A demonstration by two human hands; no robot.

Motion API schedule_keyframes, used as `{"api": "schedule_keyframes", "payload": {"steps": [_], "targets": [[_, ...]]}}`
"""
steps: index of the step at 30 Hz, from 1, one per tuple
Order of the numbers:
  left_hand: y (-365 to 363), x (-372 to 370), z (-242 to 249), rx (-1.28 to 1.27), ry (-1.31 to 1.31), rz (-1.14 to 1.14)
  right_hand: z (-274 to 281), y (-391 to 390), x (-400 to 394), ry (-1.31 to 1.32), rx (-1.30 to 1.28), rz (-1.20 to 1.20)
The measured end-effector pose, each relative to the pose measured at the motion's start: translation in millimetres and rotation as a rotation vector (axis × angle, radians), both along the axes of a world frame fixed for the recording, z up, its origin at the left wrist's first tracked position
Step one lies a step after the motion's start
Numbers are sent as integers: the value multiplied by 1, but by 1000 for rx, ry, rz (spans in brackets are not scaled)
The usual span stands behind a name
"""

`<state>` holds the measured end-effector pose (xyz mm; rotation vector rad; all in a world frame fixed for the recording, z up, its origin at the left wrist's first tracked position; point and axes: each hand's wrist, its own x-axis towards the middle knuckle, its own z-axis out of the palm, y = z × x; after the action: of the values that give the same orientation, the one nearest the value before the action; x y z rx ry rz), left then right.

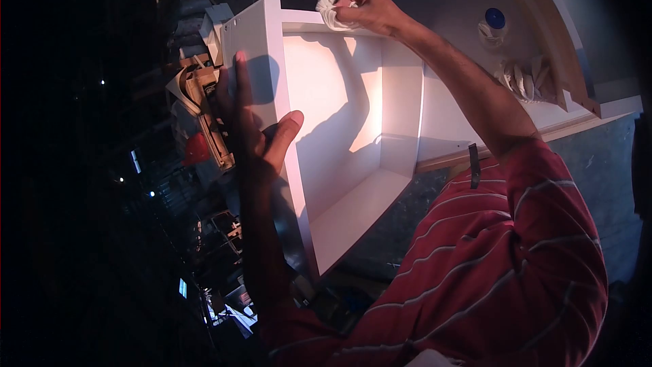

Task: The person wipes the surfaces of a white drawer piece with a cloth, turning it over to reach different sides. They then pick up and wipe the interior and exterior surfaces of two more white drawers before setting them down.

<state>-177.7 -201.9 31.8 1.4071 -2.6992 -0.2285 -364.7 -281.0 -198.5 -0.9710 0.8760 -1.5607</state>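
Note:
A white open drawer-like box (pixel 331 88) stands tilted in the middle of the view, its hollow side facing me. At its top edge my right hand (pixel 367 8) is closed around a crumpled white cloth (pixel 329 8), which touches the rim. My left hand (pixel 261 126) lies on the box's wide left panel, thumb over the panel's edge and fingers stretched out along its outer face. Shadows of my arm fall across the box's inner surface.
A clear container with a blue lid (pixel 495 19) and a bunched pale cloth (pixel 521 81) rest on a white surface (pixel 448 122) at the right, beside a curved wooden-edged panel (pixel 543 20). Wooden pieces (pixel 207 109) and a red object (pixel 195 149) lie beyond the box at the left.

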Motion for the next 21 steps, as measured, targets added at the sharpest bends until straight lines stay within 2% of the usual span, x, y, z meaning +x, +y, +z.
{"api": "schedule_keyframes", "payload": {"steps": [4,6,11,15,18,21], "targets": [[-2,-2,0,35,45,18,42,-7,2,-51,-65,37],[1,1,0,54,52,42,43,-4,-1,-57,-46,72],[-3,6,-2,-25,23,-65,35,-4,-3,-44,6,91],[-5,3,-2,29,69,-47,53,-11,1,-43,-57,57],[-1,5,1,46,83,11,39,-11,3,-54,-50,159],[-7,10,0,23,99,-57,-4,-14,7,-75,21,118]]}}
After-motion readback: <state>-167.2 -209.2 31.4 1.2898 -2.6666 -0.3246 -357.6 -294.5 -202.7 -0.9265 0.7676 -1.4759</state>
